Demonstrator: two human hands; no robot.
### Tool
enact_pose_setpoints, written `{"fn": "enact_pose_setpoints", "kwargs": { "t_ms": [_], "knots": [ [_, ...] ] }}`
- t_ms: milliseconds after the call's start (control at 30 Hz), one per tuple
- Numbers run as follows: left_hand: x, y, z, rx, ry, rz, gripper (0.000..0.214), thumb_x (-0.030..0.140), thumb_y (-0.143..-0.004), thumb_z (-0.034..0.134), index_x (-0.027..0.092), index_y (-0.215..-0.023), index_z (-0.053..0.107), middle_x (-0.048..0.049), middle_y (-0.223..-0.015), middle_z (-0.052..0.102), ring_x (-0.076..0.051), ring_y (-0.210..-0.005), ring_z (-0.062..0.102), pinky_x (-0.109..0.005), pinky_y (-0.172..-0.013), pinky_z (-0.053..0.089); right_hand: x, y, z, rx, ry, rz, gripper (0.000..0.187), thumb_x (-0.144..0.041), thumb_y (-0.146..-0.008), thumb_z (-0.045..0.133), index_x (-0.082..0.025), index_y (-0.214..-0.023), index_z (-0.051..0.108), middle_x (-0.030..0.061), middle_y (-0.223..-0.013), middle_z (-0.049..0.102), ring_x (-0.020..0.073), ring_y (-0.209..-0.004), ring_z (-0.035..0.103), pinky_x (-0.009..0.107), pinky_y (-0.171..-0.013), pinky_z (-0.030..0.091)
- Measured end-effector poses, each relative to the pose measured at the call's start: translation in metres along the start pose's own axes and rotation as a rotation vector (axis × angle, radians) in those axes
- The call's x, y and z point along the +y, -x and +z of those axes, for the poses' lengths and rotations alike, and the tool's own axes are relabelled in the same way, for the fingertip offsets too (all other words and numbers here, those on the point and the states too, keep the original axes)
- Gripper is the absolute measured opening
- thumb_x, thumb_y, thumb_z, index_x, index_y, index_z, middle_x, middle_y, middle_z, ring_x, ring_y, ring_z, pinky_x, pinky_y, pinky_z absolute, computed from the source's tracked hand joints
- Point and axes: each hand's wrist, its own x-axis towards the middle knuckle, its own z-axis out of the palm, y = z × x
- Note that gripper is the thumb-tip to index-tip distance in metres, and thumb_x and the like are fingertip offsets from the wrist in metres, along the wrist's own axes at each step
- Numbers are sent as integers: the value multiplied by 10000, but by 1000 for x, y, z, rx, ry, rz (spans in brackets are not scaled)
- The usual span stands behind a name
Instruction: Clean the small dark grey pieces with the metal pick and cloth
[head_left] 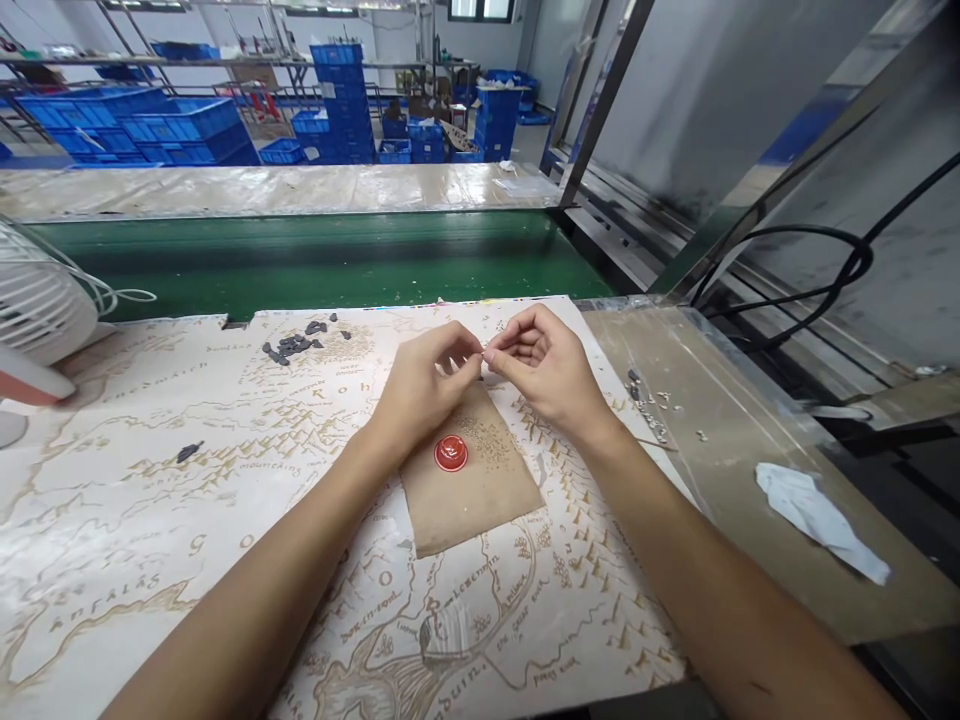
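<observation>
My left hand (427,382) and my right hand (541,365) meet fingertip to fingertip above a brown paper square (480,490) on the map-printed table cover (225,480). Both hands pinch something tiny between thumb and fingers; it is too small to name. A small red cap (451,453) lies on the brown paper just below my left hand. A pile of several small dark parts (296,346) sits further back to the left, apart from both hands.
A white fan (37,300) stands at the left edge. One dark part (189,451) lies alone on the map. Small bits (649,405) and a crumpled white cloth (817,518) lie on the right. A green conveyor belt (315,260) runs behind; black cables (795,270) loop right.
</observation>
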Motion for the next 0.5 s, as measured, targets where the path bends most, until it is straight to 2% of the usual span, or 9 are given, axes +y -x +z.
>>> {"fn": "enact_pose_setpoints", "kwargs": {
  "t_ms": [233,500],
  "knots": [
    [-4,7,2,24,-15,-8,108,133,-1006,702,225,-957,732,-14,-904,784,-183,-812,686,-353,-793,557,-2,3,5,-4,53,28,450,-420,-829,965,-281,-980,564,-7,-948,743,196,-882,727,382,-865,611],
    [-19,7,-2,-51,-64,-23,186,86,-1015,632,224,-1045,754,-48,-1049,801,-200,-924,705,-364,-848,569,-2,4,2,-46,61,-24,313,-203,-840,826,-277,-956,545,-21,-921,721,170,-844,659,362,-843,549]
  ]
}}
